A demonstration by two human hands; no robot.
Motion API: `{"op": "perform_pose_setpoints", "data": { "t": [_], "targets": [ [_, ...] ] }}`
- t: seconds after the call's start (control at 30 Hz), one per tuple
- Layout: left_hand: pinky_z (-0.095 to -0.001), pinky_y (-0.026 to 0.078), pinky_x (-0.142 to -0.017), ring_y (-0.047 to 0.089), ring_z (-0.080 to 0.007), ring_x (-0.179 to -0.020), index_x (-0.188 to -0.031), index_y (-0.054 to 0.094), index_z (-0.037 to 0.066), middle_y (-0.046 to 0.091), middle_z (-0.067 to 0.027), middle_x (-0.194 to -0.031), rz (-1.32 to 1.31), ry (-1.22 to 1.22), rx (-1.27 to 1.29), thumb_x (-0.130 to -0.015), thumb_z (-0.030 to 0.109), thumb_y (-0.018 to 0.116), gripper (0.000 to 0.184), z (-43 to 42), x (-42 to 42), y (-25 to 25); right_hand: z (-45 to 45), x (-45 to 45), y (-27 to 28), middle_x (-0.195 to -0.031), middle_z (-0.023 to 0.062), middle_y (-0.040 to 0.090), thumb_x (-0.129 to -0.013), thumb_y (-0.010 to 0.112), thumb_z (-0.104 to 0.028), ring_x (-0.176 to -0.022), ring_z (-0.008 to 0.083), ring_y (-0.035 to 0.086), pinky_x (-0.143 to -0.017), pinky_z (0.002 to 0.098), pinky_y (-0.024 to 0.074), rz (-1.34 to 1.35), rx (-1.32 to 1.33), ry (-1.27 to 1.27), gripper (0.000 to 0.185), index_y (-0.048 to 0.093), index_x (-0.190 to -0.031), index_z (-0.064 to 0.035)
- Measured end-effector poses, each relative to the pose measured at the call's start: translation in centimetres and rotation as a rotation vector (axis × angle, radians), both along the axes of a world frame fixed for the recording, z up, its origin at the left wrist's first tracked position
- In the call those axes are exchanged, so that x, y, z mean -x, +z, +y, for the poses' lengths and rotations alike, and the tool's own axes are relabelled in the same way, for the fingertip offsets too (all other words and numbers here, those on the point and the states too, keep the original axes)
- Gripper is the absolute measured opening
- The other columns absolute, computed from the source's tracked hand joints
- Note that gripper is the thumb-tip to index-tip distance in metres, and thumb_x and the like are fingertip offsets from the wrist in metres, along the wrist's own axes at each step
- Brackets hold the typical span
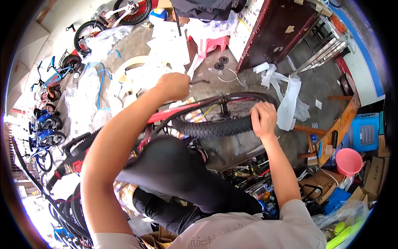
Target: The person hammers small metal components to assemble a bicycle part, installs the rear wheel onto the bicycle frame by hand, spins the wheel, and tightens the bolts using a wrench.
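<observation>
A red and black bicycle leans close in front of my legs, its red frame tube [169,113] running toward a wheel with a knobby black tyre [215,128]. My right hand [264,119] rests on the right end of that tyre, fingers curled over its edge. Above the frame, my left hand [173,86] is closed in a fist. From it a thin dark tool [200,82] appears to stick out to the right; its exact kind is not clear. The fist hides most of it. A black handlebar grip [53,181] shows at the lower left.
Loose tools and parts [248,170] lie heaped below the wheel. A wooden bench [338,128], a pink basin [349,162] and a blue container [367,132] stand at the right. White packing foam [289,103] litters the floor. Small bicycles [49,124] line the left wall.
</observation>
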State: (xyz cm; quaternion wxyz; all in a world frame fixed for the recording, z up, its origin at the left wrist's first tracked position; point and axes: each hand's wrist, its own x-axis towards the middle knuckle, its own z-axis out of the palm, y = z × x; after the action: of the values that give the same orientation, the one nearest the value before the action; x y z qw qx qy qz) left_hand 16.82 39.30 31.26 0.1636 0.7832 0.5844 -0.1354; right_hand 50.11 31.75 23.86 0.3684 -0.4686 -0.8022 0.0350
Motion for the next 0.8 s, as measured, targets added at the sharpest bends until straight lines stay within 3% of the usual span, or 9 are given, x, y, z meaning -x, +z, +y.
{"op": "perform_pose_setpoints", "data": {
  "t": [0.07,0.3,0.37,0.6,0.63,0.8],
  "targets": [
    [-0.0514,0.053,-0.091,0.069,-0.0375,-0.106,-0.127,0.070,0.015,0.073,-0.0182,-0.113,-0.135,-0.010,-0.017,-0.095,0.023,0.054,0.037,0.6,-0.8,-3.1,-0.8,-0.1,0.3,-0.071,0.0107,0.058,-0.083,0.063,-0.012,-0.071,0.0336,0.058,-0.070,0.0430,0.0415,0.014,0.012,0.015,0.015,0.059,-0.072,-0.0042],
    [-0.0542,0.053,-0.085,0.070,-0.0407,-0.098,-0.130,0.065,0.014,0.074,-0.0206,-0.101,-0.150,-0.076,0.117,-0.093,0.019,0.055,0.039,-0.2,-3.8,-8.2,-2.7,-0.3,0.6,-0.065,0.0078,0.055,-0.076,0.062,-0.014,-0.065,0.0316,0.054,-0.069,0.0408,0.0405,0.046,0.024,0.007,0.014,0.056,-0.065,-0.0068],
    [-0.0522,0.056,-0.085,0.071,-0.0382,-0.102,-0.124,0.067,0.011,0.074,-0.0210,-0.106,-0.190,-0.041,0.141,-0.087,0.016,0.060,0.038,-1.2,-4.3,-7.6,-2.8,-0.2,0.8,-0.065,0.0077,0.054,-0.075,0.062,-0.015,-0.064,0.0315,0.053,-0.068,0.0409,0.0404,0.044,0.035,0.001,0.014,0.056,-0.065,-0.0068],
    [-0.0500,0.057,-0.083,0.072,-0.0397,-0.095,-0.129,0.064,0.008,0.074,-0.0194,-0.096,-0.220,-0.084,0.143,-0.085,0.018,0.064,0.046,-2.1,-4.4,-8.1,-2.7,-0.1,0.9,-0.065,0.0075,0.054,-0.075,0.061,-0.015,-0.063,0.0309,0.052,-0.069,0.0405,0.0404,0.043,0.048,0.014,0.013,0.057,-0.065,-0.0071],
    [-0.0547,0.054,-0.081,0.071,-0.0416,-0.092,-0.134,0.063,0.011,0.073,-0.0238,-0.094,-0.218,-0.069,0.147,-0.090,0.016,0.056,0.044,-2.2,-4.6,-8.0,-2.7,-0.1,1.0,-0.065,0.0075,0.054,-0.075,0.061,-0.014,-0.063,0.0309,0.052,-0.069,0.0404,0.0404,0.047,0.050,0.016,0.013,0.057,-0.065,-0.0070],
    [-0.0543,0.054,-0.080,0.071,-0.0416,-0.091,-0.135,0.063,0.013,0.073,-0.0227,-0.093,-0.181,-0.097,0.132,-0.089,0.015,0.056,0.047,-1.9,-4.5,-8.0,-2.6,0.1,0.9,-0.065,0.0075,0.054,-0.074,0.062,-0.014,-0.064,0.0310,0.053,-0.068,0.0404,0.0404,0.045,0.041,0.005,0.013,0.057,-0.065,-0.0069]
  ]
}}
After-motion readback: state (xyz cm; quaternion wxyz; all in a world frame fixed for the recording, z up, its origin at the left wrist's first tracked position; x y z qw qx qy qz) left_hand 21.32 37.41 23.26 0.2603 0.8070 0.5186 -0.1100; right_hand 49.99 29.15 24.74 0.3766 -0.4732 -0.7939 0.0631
